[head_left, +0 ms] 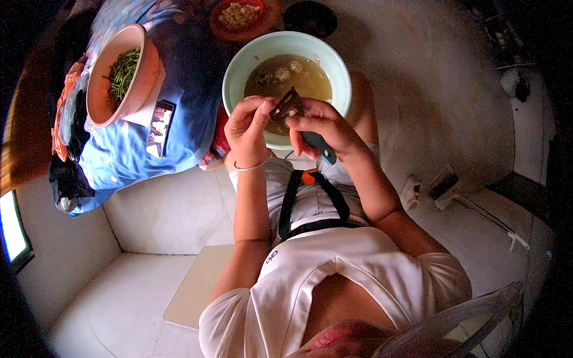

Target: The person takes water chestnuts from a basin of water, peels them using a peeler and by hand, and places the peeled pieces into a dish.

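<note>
My right hand [325, 125] grips a peeler-like tool with a dark, slotted head [287, 105] and a dark teal handle [319, 147]. The tool's head points up and left, over the bowl. At its left side is my left hand [248, 122], fingers bent and pinched together close to the head; whatever they hold is too small to make out. Beneath both hands stands a pale green bowl [234, 70] of cloudy yellowish liquid, with a few whitish lumps [283, 73] in it.
An orange bowl of green pods [123, 77] stands tilted on blue patterned cloth [128, 164] at left, beside a phone [159, 128]. Behind are a red bowl of pale pieces [240, 15] and a black bowl [310, 19]. A beige board [194, 286] lies lower left.
</note>
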